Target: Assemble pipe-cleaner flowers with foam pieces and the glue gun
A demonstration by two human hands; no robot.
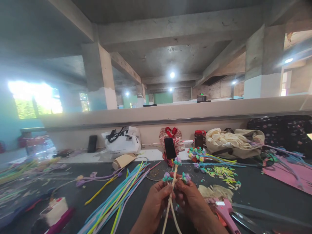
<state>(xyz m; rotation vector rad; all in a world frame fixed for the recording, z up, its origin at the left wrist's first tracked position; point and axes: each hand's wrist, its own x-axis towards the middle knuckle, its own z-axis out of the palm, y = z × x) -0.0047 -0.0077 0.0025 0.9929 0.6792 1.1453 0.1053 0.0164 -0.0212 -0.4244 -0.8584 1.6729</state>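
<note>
Between both hands, near the front of the dark table, is a pipe-cleaner flower stem [175,174] in cream, twisted along its upper part and splitting into two loose legs below. A purple and teal blossom [177,161] tops it, with similar blossoms [167,176] at either side. My left hand [156,200] pinches the stem from the left, thumb along its middle. From the right, my right hand [191,198] closes on the same stem, its fingertips partly hidden and blurred. A pink glue gun [225,214] lies beside my right wrist.
Loose coloured pipe cleaners [119,195] lie left of my hands. Finished-looking flower stems [202,156] and short yellow cuttings [223,174] are to the right. A phone [170,148] leans on a red-patterned bag; a white bag [123,139] and a beige bag [234,143] stand along the partition.
</note>
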